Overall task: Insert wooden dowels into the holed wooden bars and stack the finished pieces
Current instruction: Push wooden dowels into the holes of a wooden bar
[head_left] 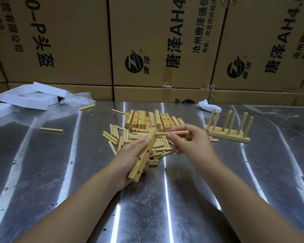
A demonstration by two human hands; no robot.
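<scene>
Centrally, left hand (130,155) gripping holed bar (144,155), right hand (188,142) pinching dowel (172,133)

Dowel insertion over a steel table (60,172).
The left hand (130,158) grips a holed bar (144,153); the right hand (191,142) pinches a dowel (172,133) touching the bar's far end, above the loose dowel pile (116,135).

Steel tabletop (147,213) — scuffed, reflective. Printed cardboard cartons (156,41) stacked along its far edge. White foam pieces (25,100) at back left, crumpled clear plastic (78,99) just beside them. White scrap (209,106) at back right — unidentified.
</scene>
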